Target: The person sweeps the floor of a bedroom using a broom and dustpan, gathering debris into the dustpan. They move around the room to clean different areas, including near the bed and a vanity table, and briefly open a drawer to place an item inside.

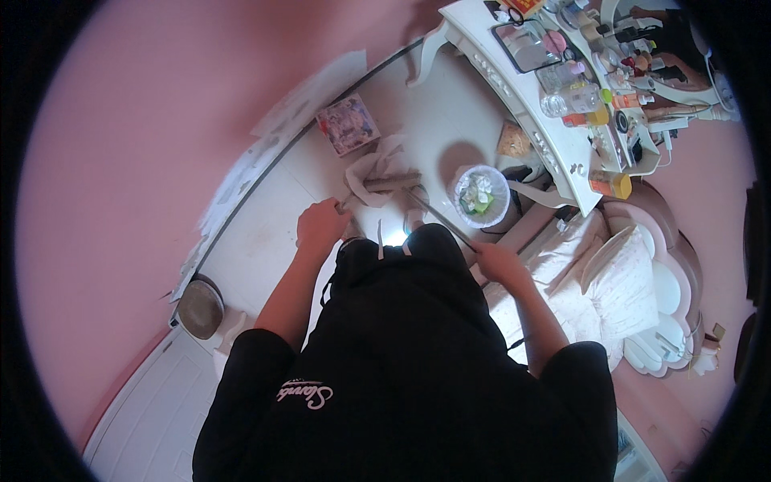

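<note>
My right hand [499,263] is wrapped round the near end of a thin dark rod [446,218]. The rod slants forward and left to a grey bar-like piece [393,183] low over the floor. My left hand [321,225] is closed at the left, on what looks like a short greyish handle [346,201]; whether this joins the grey bar I cannot tell. Crumpled whitish translucent plastic [377,167] lies round the bar. Right of it stands a round waste bin [502,197] with a white liner, holding crumpled tissues and green scraps.
A patterned square box [347,124] sits by the pink wall. A white dressing table [490,72] crowded with bottles stands at far right, with a brown packet [514,140] beneath it. Cushioned bedding [618,269] is at right, a round grey-brown object [201,308] at left.
</note>
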Action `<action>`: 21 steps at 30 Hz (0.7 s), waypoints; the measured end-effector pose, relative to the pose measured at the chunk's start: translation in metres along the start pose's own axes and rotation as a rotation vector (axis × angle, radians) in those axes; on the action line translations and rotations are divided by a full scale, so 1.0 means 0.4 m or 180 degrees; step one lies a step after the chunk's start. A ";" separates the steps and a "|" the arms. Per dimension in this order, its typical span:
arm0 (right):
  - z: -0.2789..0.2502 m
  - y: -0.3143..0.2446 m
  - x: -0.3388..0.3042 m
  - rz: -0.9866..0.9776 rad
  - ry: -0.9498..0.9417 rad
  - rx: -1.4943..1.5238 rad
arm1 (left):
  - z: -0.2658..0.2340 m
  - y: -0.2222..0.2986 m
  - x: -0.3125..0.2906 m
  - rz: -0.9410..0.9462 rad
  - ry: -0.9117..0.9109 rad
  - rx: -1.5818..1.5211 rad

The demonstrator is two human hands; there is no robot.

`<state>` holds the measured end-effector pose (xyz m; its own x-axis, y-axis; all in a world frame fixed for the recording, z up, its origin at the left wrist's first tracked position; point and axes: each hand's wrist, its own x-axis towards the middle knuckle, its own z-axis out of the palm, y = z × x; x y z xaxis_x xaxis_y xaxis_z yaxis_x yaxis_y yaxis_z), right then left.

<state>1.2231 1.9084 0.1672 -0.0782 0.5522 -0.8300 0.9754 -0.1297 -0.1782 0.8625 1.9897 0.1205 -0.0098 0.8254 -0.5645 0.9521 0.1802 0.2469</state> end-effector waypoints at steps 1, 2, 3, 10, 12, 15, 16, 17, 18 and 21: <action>-0.007 0.030 -0.017 -0.0035 0.0163 0.0076 | 0.003 -0.012 -0.004 -0.0013 -0.0069 -0.0028; -0.025 0.066 -0.042 -0.0080 0.0323 0.0149 | 0.005 -0.025 -0.012 -0.0037 -0.0136 -0.0054; -0.049 0.094 -0.069 -0.0119 0.0482 0.0227 | 0.007 -0.037 -0.020 -0.0054 -0.0207 -0.0079; -0.350 0.096 -0.259 0.0481 0.0531 0.0618 | 0.012 -0.114 -0.073 -0.0177 -0.0166 0.0024; -0.323 0.148 -0.170 -0.0066 0.0932 0.0373 | 0.014 -0.116 -0.079 -0.0299 -0.0184 -0.0129; -0.234 0.160 0.080 -0.0384 0.1178 0.0261 | 0.022 -0.137 -0.081 -0.0446 -0.0185 -0.0183; -0.197 0.153 0.173 -0.0433 0.1221 0.0372 | 0.026 -0.143 -0.083 -0.0502 -0.0177 -0.0173; -0.157 0.148 0.255 -0.0472 0.1264 0.0482 | 0.029 -0.146 -0.081 -0.0472 -0.0183 -0.0166; -0.118 0.145 0.330 -0.0593 0.1459 0.0478 | 0.031 -0.148 -0.080 -0.0454 -0.0186 -0.0156; -0.007 0.144 0.462 -0.0656 0.1706 0.0194 | 0.020 -0.126 -0.078 -0.0450 -0.0167 -0.0053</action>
<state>1.2655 2.0054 0.0049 -0.1345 0.9092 -0.3940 0.9363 -0.0135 -0.3510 0.8172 1.9506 0.1196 -0.1270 0.7622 -0.6348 0.9372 0.3019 0.1750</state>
